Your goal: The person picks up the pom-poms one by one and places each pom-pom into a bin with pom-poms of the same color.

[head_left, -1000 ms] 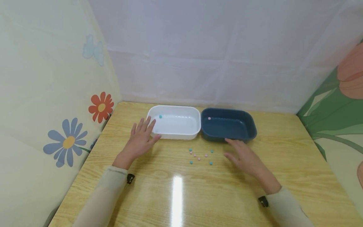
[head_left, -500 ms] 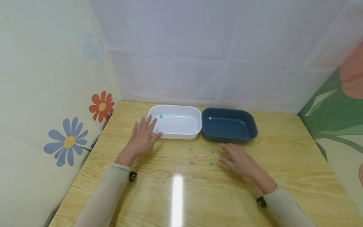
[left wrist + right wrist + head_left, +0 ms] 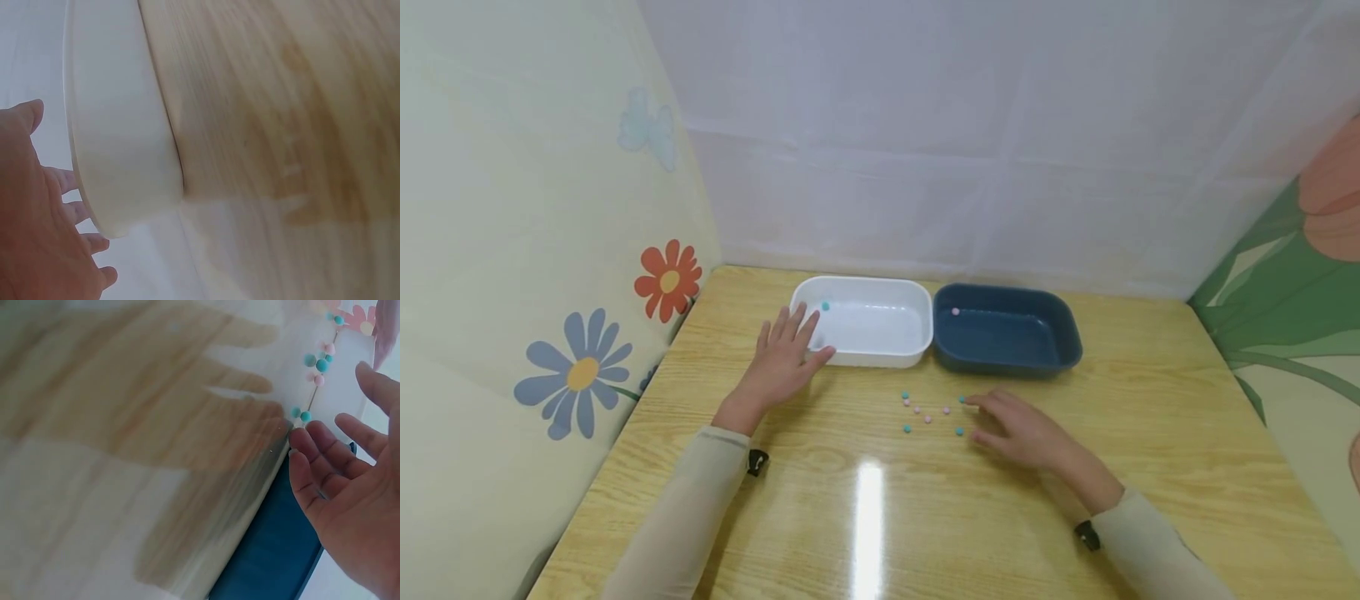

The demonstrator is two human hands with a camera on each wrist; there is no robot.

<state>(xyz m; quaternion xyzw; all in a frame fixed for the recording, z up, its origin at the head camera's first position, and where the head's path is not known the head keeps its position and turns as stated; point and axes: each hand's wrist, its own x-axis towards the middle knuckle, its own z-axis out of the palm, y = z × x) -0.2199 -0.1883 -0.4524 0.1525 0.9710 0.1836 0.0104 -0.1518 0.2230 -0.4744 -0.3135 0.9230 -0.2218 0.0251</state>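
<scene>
My left hand (image 3: 778, 371) has its fingers spread over the left front corner of a white rectangular basin (image 3: 872, 361); from the left wrist view I cannot tell whether they touch the rim. Inside that basin lies one small teal ball (image 3: 825, 307). My right hand (image 3: 1026, 429) reaches low over the table, relaxed fingers apart, its index fingertip right by a teal ball (image 3: 962, 400). The right wrist view shows that teal ball (image 3: 305, 416) just beyond the fingertips, nothing held. Another teal ball (image 3: 959, 432) sits near the thumb. Several pink and teal balls lie to the left, including a pink ball (image 3: 946, 410).
A dark blue basin (image 3: 1007, 367) stands against the white one's right side, with a pink ball (image 3: 955, 312) in it. Behind both hangs a pale cloth (image 3: 865, 167). The wooden table (image 3: 775, 517) carries a bright glare streak. Flowered panels flank it.
My right hand has come left and nearer, down from the blue basin's front edge to the teal ball. The left hand has barely shifted. All the balls lie where they were.
</scene>
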